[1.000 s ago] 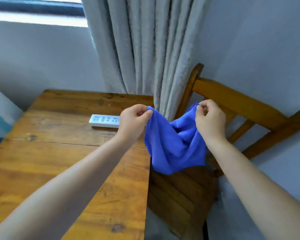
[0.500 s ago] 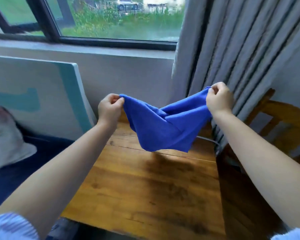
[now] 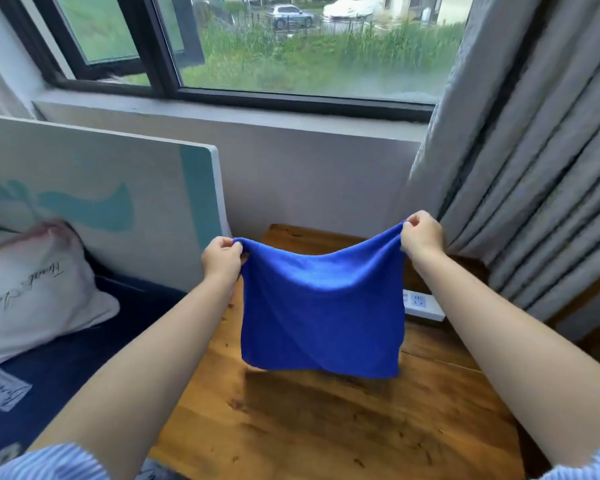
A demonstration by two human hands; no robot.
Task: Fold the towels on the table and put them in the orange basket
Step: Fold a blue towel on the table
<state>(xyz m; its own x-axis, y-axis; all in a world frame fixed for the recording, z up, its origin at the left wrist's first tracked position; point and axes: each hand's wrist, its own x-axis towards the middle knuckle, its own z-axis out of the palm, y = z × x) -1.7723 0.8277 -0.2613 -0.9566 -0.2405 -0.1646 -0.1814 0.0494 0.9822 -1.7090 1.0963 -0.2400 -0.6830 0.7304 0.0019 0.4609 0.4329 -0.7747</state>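
One blue towel (image 3: 323,317), held up in the air above the wooden table (image 3: 361,434), spread flat and hanging by its two upper corners. Left hand (image 3: 221,258) pinching the left corner, fingers curled tight; right hand (image 3: 421,234) pinching the right corner likewise. One white power strip (image 3: 425,305) on the table behind the towel, one pillow (image 3: 32,289) at left, one grey curtain (image 3: 534,168) at right.

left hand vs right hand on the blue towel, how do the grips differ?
The left hand sits lower in the picture; the right hand is held higher. The left hand pinches the towel at its top left corner, the right hand at its top right corner. Shared: both grip the top edge with curled fingers, and the towel hangs spread between them above the wooden table, its lower edge clear of the wood.
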